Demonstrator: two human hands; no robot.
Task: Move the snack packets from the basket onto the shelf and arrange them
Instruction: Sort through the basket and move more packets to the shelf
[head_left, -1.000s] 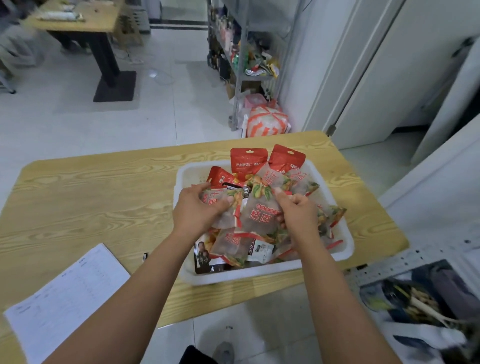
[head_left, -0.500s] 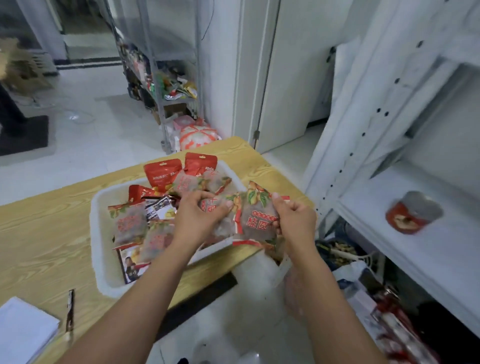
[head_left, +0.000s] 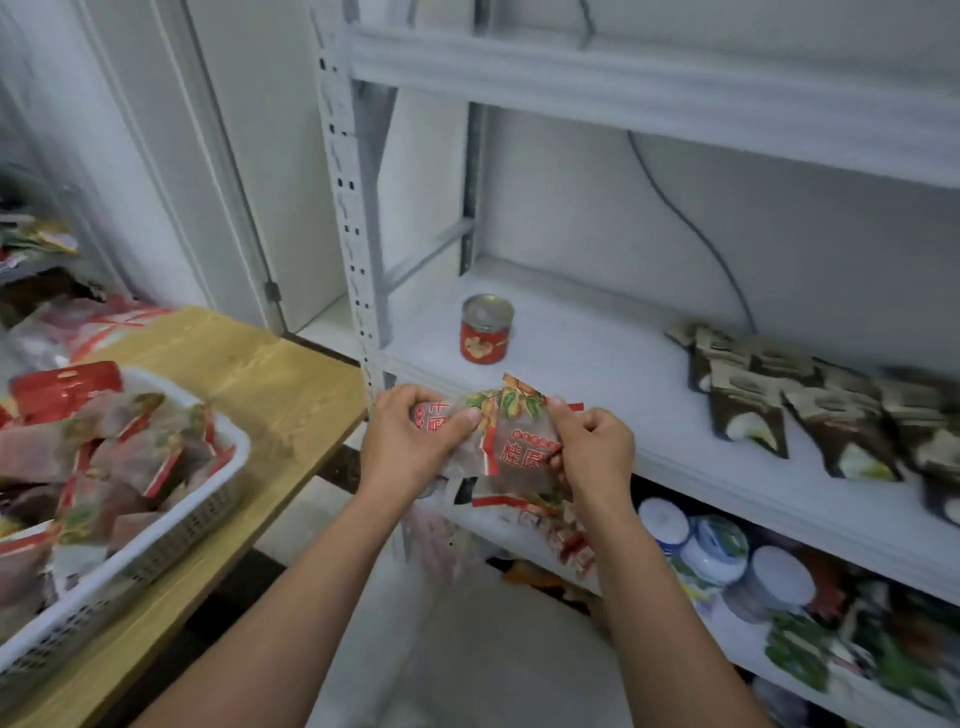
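- Currently the left grip is curling round the left edge of a small bunch of longan snack packets, with the thumb pressing on the front film. The right grip is pinching the bunch's right edge between thumb and bent fingers.
- Both grips are holding the bunch in the air, just in front of the white shelf and not yet resting on it.
- The packets are looking light and soft: the thin, glossy, half-clear film is crumpling and fanning out, so they are likely sliding against each other. How many are in the bunch I cannot tell.
- Taking hold at the sealed, red-trimmed edges is probably serving better than squeezing the filled middles, where the contents could get crushed.
- A red tin can is standing upright toward the shelf's left end, and dark pouches are lying in rows at the right, with bare board between them.
- More heaped packets are lying in the white basket on the wooden table at the left, so much of the task is remaining.
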